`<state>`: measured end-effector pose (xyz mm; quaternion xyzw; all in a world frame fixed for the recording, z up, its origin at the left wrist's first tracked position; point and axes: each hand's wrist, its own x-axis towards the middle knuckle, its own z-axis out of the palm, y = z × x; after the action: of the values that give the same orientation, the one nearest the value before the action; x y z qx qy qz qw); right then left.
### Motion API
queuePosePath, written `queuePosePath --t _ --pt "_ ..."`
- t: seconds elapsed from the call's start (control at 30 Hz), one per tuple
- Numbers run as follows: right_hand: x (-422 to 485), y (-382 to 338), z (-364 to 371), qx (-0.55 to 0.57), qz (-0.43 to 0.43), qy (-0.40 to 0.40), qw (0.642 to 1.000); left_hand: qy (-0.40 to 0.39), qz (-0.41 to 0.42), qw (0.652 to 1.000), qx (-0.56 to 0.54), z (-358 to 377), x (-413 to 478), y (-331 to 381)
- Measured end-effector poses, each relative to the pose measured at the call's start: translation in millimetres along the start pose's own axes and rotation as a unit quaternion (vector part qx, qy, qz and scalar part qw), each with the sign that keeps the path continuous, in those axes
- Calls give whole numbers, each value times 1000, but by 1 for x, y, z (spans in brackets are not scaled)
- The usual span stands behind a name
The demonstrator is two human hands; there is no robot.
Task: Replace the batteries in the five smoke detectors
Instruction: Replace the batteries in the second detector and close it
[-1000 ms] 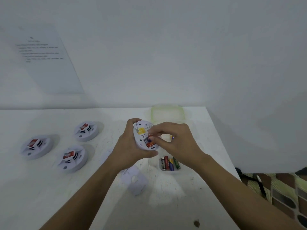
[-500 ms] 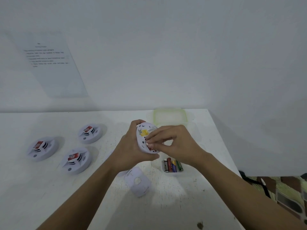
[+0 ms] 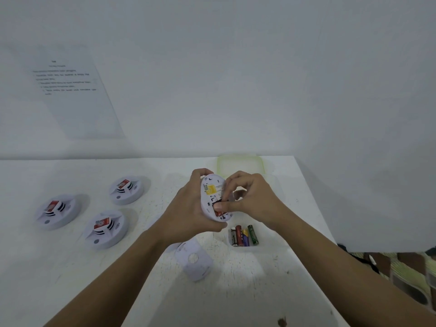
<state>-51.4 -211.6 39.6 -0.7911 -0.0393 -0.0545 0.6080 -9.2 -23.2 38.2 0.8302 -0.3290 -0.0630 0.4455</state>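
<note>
Above the clear battery tub (image 3: 245,248), my left hand (image 3: 186,213) grips the round white smoke detector (image 3: 210,185) steady for my right hand (image 3: 252,199), pinching its red battery (image 3: 218,212).

Left grip (image 3: 186,215) cupped (thumb below), right grip (image 3: 250,201) in a tight pinch

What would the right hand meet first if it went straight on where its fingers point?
The right hand points at the smoke detector held by the left hand; its fingertips seem to pinch the red battery there.
</note>
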Motion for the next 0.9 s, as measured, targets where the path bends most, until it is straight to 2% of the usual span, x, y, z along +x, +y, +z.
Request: queuePosePath --t 0.33,0.53,0.6,0.73,0.9 --pt "26 -1 -24 -8 24 12 1000 12 0 1000 -18 -2 17 0" --pt "41 12 -63 -17 74 133 988 44 -16 997 -69 -11 27 -9" --pt "42 22 -70 -51 96 159 981 42 -20 996 -76 -11 28 -11" --pt "36 36 -65 -107 115 142 977 50 -36 993 -100 -8 29 -18" --pt "21 27 -34 -7 111 81 991 60 -57 986 -145 -2 23 -28"
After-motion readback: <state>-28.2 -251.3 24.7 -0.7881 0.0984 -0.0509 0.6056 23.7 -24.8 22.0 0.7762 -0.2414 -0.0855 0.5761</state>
